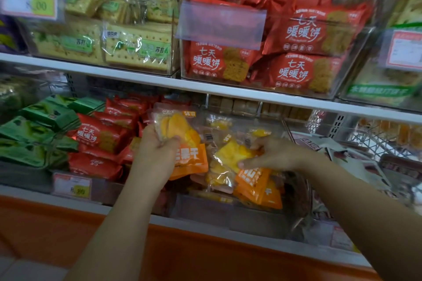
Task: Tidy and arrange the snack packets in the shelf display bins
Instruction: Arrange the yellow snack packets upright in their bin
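we are mid-sort in the bin (296, 191), left hand (157, 153) gripping a packet (180, 125) at its left edge, right hand (276, 155) pinching a second packet (230, 155); next, probably, stand both straight.

The upper shelf (159, 82) roofs the lower bins. The mango bin (205, 210) is open only at its front top, and heaped red packets (98, 137) crowd its left side.

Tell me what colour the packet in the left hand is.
The packet is clear above, showing yellow slices, and orange below; the head view shows it best.
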`<state>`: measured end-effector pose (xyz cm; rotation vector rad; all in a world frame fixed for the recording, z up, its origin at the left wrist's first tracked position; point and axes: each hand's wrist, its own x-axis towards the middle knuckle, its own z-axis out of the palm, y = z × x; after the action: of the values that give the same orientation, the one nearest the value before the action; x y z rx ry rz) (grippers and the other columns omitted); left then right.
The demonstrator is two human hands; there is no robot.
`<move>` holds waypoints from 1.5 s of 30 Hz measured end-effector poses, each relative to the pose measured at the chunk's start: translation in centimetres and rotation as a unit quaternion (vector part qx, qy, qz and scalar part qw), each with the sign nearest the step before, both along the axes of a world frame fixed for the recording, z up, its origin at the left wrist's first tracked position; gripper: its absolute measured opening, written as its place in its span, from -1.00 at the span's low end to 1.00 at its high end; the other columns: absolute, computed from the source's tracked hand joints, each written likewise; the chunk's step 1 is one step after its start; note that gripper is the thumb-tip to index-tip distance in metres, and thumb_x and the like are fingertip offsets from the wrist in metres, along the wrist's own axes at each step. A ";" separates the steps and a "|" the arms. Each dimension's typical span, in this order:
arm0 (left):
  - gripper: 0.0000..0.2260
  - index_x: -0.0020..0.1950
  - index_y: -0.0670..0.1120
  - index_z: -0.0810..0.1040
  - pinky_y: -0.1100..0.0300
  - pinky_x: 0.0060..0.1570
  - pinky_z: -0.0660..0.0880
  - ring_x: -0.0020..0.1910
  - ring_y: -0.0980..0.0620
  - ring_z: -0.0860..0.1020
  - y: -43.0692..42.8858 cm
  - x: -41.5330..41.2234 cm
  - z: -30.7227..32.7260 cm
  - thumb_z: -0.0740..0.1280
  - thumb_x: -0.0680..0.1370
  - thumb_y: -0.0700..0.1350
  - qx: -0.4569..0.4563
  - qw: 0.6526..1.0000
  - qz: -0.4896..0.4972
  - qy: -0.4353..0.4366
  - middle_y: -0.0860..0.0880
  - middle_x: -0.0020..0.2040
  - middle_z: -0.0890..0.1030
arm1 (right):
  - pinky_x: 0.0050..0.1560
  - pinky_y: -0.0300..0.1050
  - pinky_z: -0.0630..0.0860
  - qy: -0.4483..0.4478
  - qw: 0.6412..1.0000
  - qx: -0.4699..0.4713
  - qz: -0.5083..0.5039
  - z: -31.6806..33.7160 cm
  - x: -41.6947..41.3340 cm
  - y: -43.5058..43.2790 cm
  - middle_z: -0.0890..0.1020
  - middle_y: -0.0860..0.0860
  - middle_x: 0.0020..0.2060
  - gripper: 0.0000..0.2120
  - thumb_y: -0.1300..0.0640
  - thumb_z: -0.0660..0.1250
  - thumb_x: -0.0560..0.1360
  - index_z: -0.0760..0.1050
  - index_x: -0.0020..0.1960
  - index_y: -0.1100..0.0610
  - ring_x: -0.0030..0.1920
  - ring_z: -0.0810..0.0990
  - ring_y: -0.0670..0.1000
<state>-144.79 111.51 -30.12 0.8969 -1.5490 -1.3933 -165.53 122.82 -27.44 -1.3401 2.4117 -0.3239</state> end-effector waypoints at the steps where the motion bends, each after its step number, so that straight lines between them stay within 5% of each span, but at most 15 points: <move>1: -0.85 0.04 0.08 0.39 0.22 -0.29 0.42 -0.18 0.14 0.55 0.1 0.0 0.0 0.27 0.58 -0.16 -0.004 1.000 -0.003 -0.002 0.09 -0.12 0.56 | 0.07 -0.21 0.36 0.005 1.000 0.012 0.000 0.1 0.2 0.0 0.46 -0.02 0.18 -0.31 -0.26 0.40 0.33 0.37 0.33 0.08 0.14 0.45 -0.02; 7: -0.84 -0.09 0.10 0.39 0.22 -0.30 0.41 -0.19 0.14 0.55 0.4 0.2 0.3 0.27 0.57 -0.16 -0.020 1.000 -0.007 -0.013 0.08 -0.12 0.56 | 0.24 -0.07 0.41 -0.002 0.998 0.062 0.000 1.0 0.9 -0.1 0.41 0.02 0.32 -0.23 -0.29 0.40 0.31 0.26 0.39 0.03 0.26 0.43 0.06; 11: -0.83 0.00 0.11 0.39 0.25 -0.28 0.37 -0.17 0.18 0.53 0.4 0.3 0.4 0.27 0.57 -0.17 -0.043 0.999 -0.011 -0.019 0.10 -0.10 0.55 | 0.21 -0.13 0.40 0.030 0.997 0.069 0.015 1.7 1.5 -0.1 0.40 -0.05 0.31 -0.17 -0.29 0.40 0.31 0.25 0.43 0.07 0.26 0.43 0.03; 13: -0.83 0.02 0.10 0.39 0.26 -0.28 0.37 -0.17 0.19 0.52 0.4 0.5 0.4 0.26 0.57 -0.18 -0.045 0.999 -0.016 -0.018 0.11 -0.11 0.55 | 0.02 -0.20 0.41 0.026 0.997 0.065 0.040 1.9 1.9 0.1 0.46 -0.12 0.11 -0.35 -0.25 0.41 0.34 0.40 0.31 0.07 0.12 0.47 -0.03; 15: -0.83 -0.06 0.11 0.39 0.25 -0.28 0.38 -0.17 0.18 0.53 0.5 0.7 0.4 0.26 0.58 -0.17 -0.037 0.999 -0.023 -0.017 0.11 -0.12 0.54 | -0.20 -0.26 0.38 0.006 0.997 0.041 0.063 2.0 2.2 0.7 0.55 -0.16 -0.13 -0.67 -0.18 0.43 0.36 0.51 -0.03 0.02 -0.07 0.53 -0.08; 18: -0.82 -0.07 0.13 0.39 0.23 -0.27 0.40 -0.15 0.15 0.54 0.5 0.8 0.4 0.25 0.58 -0.18 -0.031 0.999 -0.029 -0.012 0.09 -0.10 0.55 | -0.15 -0.28 0.51 -0.098 0.991 -0.083 0.041 1.9 2.2 2.7 0.65 -0.09 -0.20 -0.80 -0.05 0.45 0.38 0.55 -0.10 0.03 -0.19 0.62 -0.17; 23: -0.83 0.00 0.13 0.43 0.14 -0.13 0.49 -0.09 0.09 0.58 1.0 0.1 0.1 0.26 0.57 -0.17 -0.017 0.998 -0.055 -0.010 0.07 -0.06 0.59 | 0.04 0.05 0.57 -0.334 0.892 -0.293 -0.079 0.3 2.9 6.7 0.70 0.08 -0.08 -0.55 -0.04 0.38 0.32 0.50 0.16 0.13 -0.06 0.68 0.08; 29: -0.80 0.03 0.16 0.47 0.15 -0.02 0.51 -0.07 0.13 0.61 4.8 -2.4 -0.2 0.22 0.59 -0.16 -0.005 0.985 -0.174 -0.008 0.13 -0.06 0.63 | -0.13 -0.05 0.61 -0.508 0.767 -0.368 -0.132 -1.6 5.3 7.8 0.70 0.12 -0.12 -0.66 0.09 0.33 0.35 0.50 0.10 0.17 -0.11 0.68 0.10; 32: -0.85 0.10 0.13 0.51 0.01 0.01 0.54 -0.12 0.05 0.64 6.3 -4.0 -0.8 0.23 0.58 -0.06 0.050 0.980 -0.191 0.008 0.07 -0.14 0.67 | -0.10 -0.05 0.60 -0.490 0.766 -0.389 -0.145 -2.3 5.7 7.8 0.70 0.12 -0.12 -0.61 0.06 0.33 0.34 0.51 0.13 0.19 -0.12 0.68 0.07; 36: -0.67 0.21 0.25 0.44 0.05 0.05 0.56 0.02 0.14 0.62 8.2 -5.2 -1.3 0.32 0.46 0.22 0.058 0.958 -0.281 0.030 0.14 0.07 0.63 | -0.03 0.03 0.57 -0.464 0.777 -0.395 -0.158 -2.7 5.6 8.3 0.68 0.11 -0.04 -0.57 0.01 0.33 0.36 0.48 0.18 0.16 -0.03 0.67 0.11; 41: -0.61 0.20 0.21 0.40 0.26 -0.04 0.53 -0.01 0.25 0.60 8.7 -5.6 -1.4 0.44 0.44 0.00 -0.009 0.948 -0.318 0.006 0.17 0.05 0.63 | -0.07 -0.01 0.57 -0.416 0.816 -0.378 -0.137 -3.2 5.3 9.4 0.67 -0.06 -0.08 -0.50 -0.11 0.31 0.35 0.39 0.23 0.05 -0.07 0.66 -0.05; 43: -0.60 0.17 0.25 0.39 0.16 0.01 0.55 -0.01 0.20 0.61 8.5 -5.6 -1.3 0.46 0.43 -0.02 -0.010 0.945 -0.327 -0.004 0.15 0.05 0.63 | -0.19 -0.06 0.57 -0.450 0.802 -0.368 -0.138 -3.3 5.0 9.7 0.66 -0.06 -0.04 -0.46 -0.12 0.29 0.36 0.33 0.29 0.01 -0.09 0.67 -0.04; 45: -0.53 0.19 0.28 0.38 0.03 0.08 0.56 0.03 0.15 0.61 8.4 -5.5 -1.3 0.49 0.38 0.02 -0.029 0.938 -0.344 -0.013 0.16 0.06 0.62 | -0.09 0.04 0.59 -0.494 0.772 -0.378 -0.129 -2.6 4.3 10.3 0.62 0.05 0.13 -0.42 -0.08 0.34 0.38 0.29 0.36 -0.01 0.04 0.65 0.07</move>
<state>-150.32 119.94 -31.44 0.3300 -2.0197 -1.7962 -161.24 133.15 -29.99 -0.6867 1.5100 -1.7185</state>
